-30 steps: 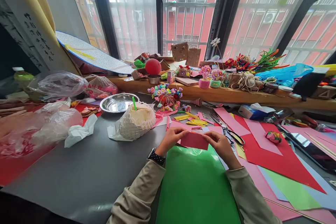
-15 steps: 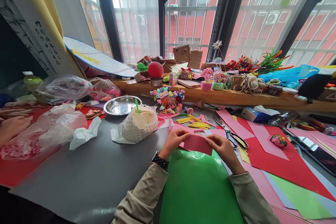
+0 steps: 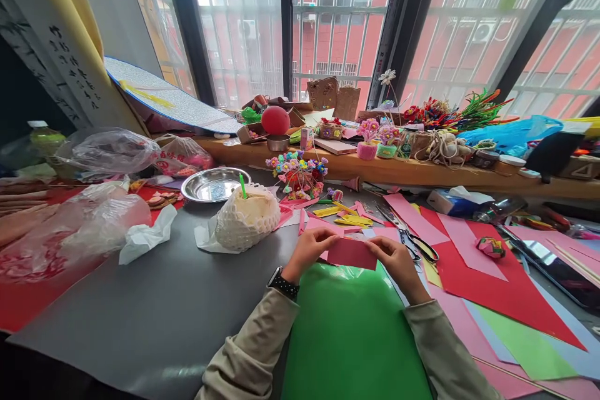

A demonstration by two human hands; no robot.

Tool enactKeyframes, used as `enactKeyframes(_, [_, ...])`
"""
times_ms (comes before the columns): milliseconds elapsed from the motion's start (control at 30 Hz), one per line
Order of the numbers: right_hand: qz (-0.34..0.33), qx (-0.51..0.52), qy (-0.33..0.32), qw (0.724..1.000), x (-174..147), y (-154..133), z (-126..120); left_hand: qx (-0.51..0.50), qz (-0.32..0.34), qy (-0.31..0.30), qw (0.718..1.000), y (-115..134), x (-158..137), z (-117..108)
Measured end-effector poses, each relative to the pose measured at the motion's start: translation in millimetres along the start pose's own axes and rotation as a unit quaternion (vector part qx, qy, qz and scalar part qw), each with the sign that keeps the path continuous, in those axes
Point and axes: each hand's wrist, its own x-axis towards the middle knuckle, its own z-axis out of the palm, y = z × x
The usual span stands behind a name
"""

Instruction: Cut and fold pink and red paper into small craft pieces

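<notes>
In the head view, a glossy green sheet (image 3: 356,337) is laid flat on the grey counter (image 3: 187,306). At the far edge of the green sheet, a small piece of pink paper (image 3: 352,255) is held up. Its left end is pinched between the thumb and fingers of the left hand (image 3: 310,254), and its right end is gripped the same way by the right hand (image 3: 396,265). Whether the piece is folded or a single layer cannot quite be made out. A dark watch (image 3: 285,284) is worn on the left wrist. Beyond the green sheet, yellow strips (image 3: 354,220) are scattered, with a bunch of crocheted flowers (image 3: 300,175) set farther back. Left of the green sheet and beyond it, a net-wrapped fruit (image 3: 247,220) is placed, a green straw (image 3: 242,186) stuck in its top. To the right, scissors (image 3: 405,231) are left near the far corner, and a red sheet (image 3: 510,294) is partly covered by a pink strip (image 3: 471,247).
</notes>
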Motion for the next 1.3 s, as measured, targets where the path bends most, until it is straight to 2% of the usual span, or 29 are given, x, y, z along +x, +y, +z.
enactKeyframes(200, [-0.002, -0.006, -0.029, 1.000, 0.0, 0.8, 0.2, 0.017, -0.007, -0.001, 1.000, 4.5, -1.8, 0.3])
enactKeyframes(333, [-0.019, -0.022, -0.061, 0.998, -1.7, -3.2, -1.1, 0.020, 0.024, -0.022, 0.999, 2.8, -1.8, 5.3])
enactKeyframes(500, [-0.029, -0.037, -0.071, 0.996, -2.2, -2.5, -0.3, 0.038, 0.003, -0.060, 0.997, -2.4, -1.4, 8.5])
enactKeyframes(700, [-0.049, -0.062, -0.081, 0.994, -3.6, -4.4, 1.0, 0.113, 0.078, -0.066, 0.988, -9.3, -0.8, 10.9])
enactKeyframes(867, [-0.062, -0.072, -0.094, 0.991, -5.0, -6.4, 6.0, 0.157, 0.094, -0.070, 0.981, -10.9, -1.8, 13.8])
enactKeyframes(967, [-0.069, -0.078, -0.091, 0.990, -4.8, -5.4, 9.6, 0.171, 0.079, -0.073, 0.979, -11.1, -1.6, 11.2])
enactKeyframes(1067, [-0.069, -0.094, -0.079, 0.990, -3.9, -4.5, 11.1, 0.142, 0.039, -0.093, 0.985, -10.9, -0.8, 6.3])
enactKeyframes(1133, [-0.068, -0.106, -0.072, 0.989, -3.1, -4.0, 9.6, 0.137, 0.031, -0.089, 0.986, -9.7, -0.4, 2.9])
enactKeyframes(1300, [-0.050, -0.109, -0.043, 0.992, -1.3, -0.5, -3.2, 0.165, 0.041, -0.034, 0.985, -6.0, 0.5, -4.1])
